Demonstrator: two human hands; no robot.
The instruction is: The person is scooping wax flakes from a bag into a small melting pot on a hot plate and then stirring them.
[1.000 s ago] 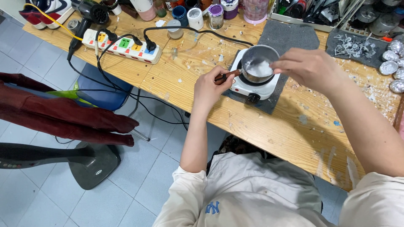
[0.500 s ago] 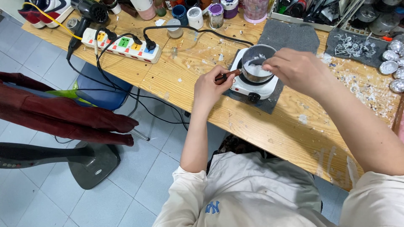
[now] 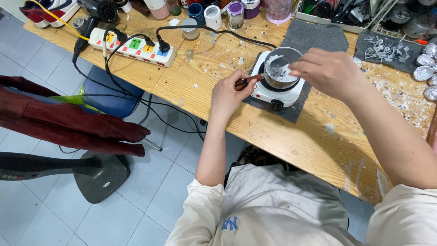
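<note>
A small steel saucepan (image 3: 278,68) sits on a white single-burner hot plate (image 3: 276,91), which rests on a grey mat (image 3: 314,38) toward the far edge of the wooden worktop (image 3: 218,91). The left hand (image 3: 230,98) is closed around the pan's brown wooden handle (image 3: 248,82), steadying it. The right hand (image 3: 330,73) hovers at the pan's right rim with its fingers pinched together; they seem to hold a thin stirring tool reaching into the pan, though the tool itself is too slight to make out. Inside lie white lumps (image 3: 276,70), probably wax, still solid and clumped, so melting looks barely begun and nearly all of it remains to liquefy. White flakes (image 3: 387,91) litter the worktop to the right, near foil cups (image 3: 421,73) at the right edge. A black cable (image 3: 214,32) leads from the hot plate to a white power strip (image 3: 132,48) near the far left corner.
</note>
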